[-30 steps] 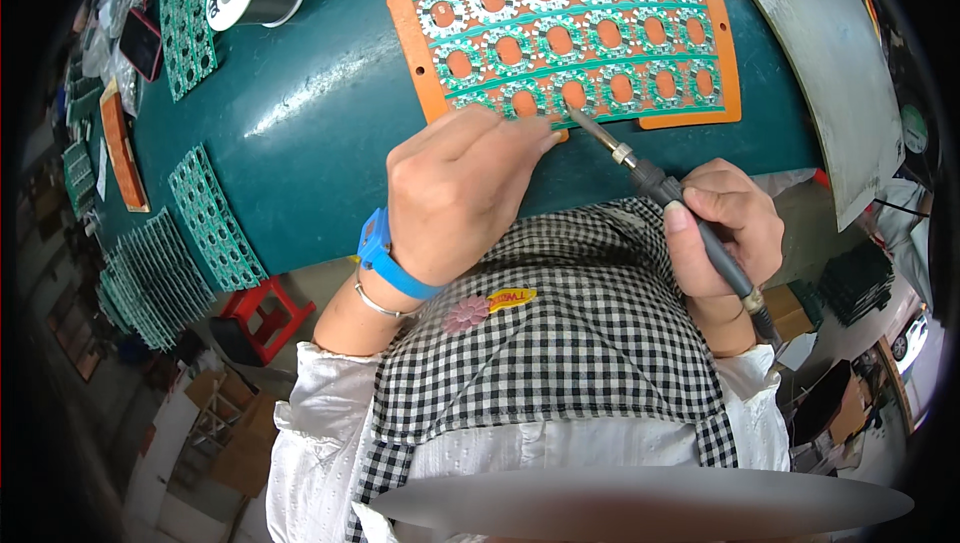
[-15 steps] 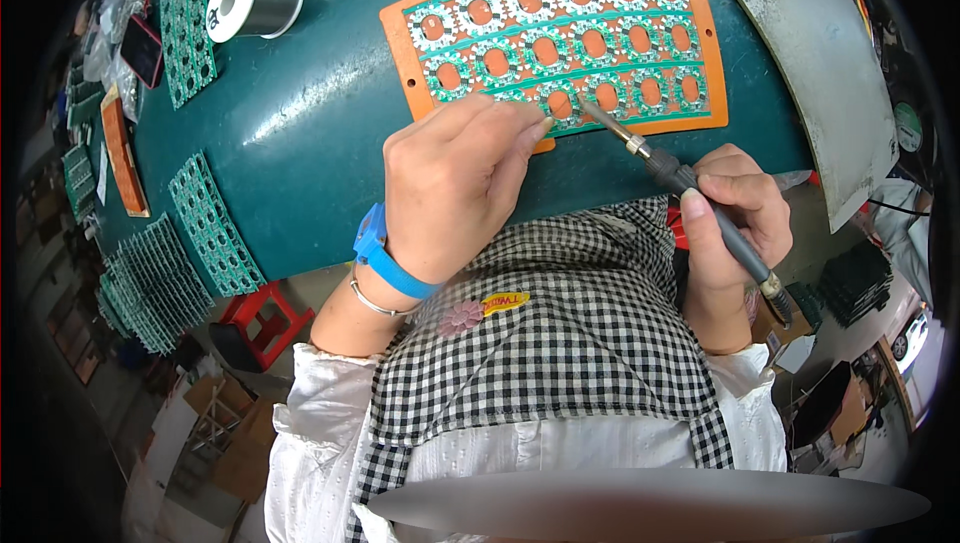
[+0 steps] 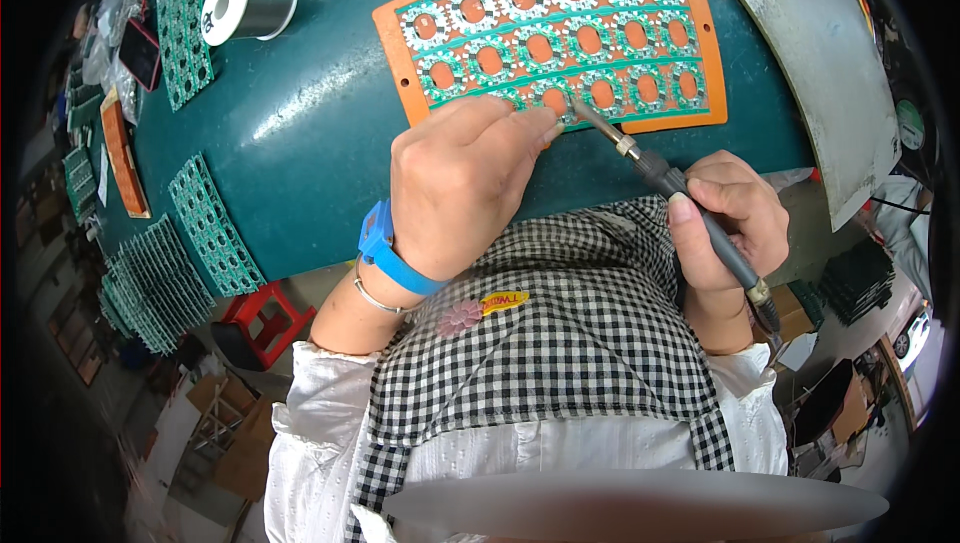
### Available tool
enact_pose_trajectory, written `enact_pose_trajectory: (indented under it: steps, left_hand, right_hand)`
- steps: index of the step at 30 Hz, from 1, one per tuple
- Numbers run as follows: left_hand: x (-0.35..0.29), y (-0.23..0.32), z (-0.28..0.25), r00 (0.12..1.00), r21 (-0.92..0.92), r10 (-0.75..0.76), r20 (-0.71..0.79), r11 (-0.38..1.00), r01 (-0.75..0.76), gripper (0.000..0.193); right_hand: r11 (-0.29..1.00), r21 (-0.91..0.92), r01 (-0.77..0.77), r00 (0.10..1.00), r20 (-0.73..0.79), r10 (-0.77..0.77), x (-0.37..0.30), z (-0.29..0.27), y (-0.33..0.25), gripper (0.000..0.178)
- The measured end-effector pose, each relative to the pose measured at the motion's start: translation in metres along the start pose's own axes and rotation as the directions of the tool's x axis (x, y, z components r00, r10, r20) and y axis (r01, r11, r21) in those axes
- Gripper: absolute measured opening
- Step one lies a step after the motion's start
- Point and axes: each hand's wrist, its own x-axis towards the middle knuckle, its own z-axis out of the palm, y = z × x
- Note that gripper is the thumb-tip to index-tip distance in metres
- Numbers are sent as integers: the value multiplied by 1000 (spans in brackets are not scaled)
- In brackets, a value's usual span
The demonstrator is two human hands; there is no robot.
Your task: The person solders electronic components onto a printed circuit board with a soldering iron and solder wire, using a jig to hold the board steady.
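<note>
In my right hand (image 3: 735,223) is a soldering iron (image 3: 722,243), its grey handle gripped between thumb and fingers. The metal tip points up and left onto the lowest row of a green circuit board panel (image 3: 560,61). Rows of round units with oval openings make up this panel, which lies in an orange fixture plate (image 3: 709,73). My left hand (image 3: 455,173) is closed in a pinch over the panel's lower left edge, close to the iron's tip. Whatever the fingertips hold is hidden or too fine to make out. A blue strap (image 3: 400,268) circles the left wrist.
On the green table (image 3: 300,143) stands a spool of grey wire (image 3: 262,5) at the upper left. More board panels (image 3: 215,223) lie at the left, near a phone (image 3: 140,51) and an orange bar (image 3: 124,155). A curved grey metal sheet (image 3: 810,63) borders the right side.
The iron's tip has shifted slightly left, nearer the oval opening beside my left fingertips. My left hand stays pinched at the panel's lower edge. The whole view has moved a little.
</note>
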Motion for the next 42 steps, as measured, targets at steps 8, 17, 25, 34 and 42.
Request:
enact_pose_trajectory:
  steps: [8,17,25,34,42]
  left_hand:
    - [2,1,10,997,-15,62,-51,998,-63,19]
    - [3,6,16,996,8,82,-18,997,-82,19]
    - [0,22,-9,991,-148,-134,-1,980,132,15]
    - [16,16,-7,999,-154,-16,-44,988,9,14]
    - [11,1,15,997,-78,-57,-55,996,53,9]
  right_hand:
    - [997,83,5,993,-119,5,-9,-10,7,19]
    - [998,31,-63,998,32,62,-7,-15,-2,16]
    - [985,160,-55,970,-224,91,-15,-16,9,12]
    - [978,204,-41,979,-188,81,-13,-22,14,17]
    - [988,154,-26,984,-172,53,-7,-6,17,17]
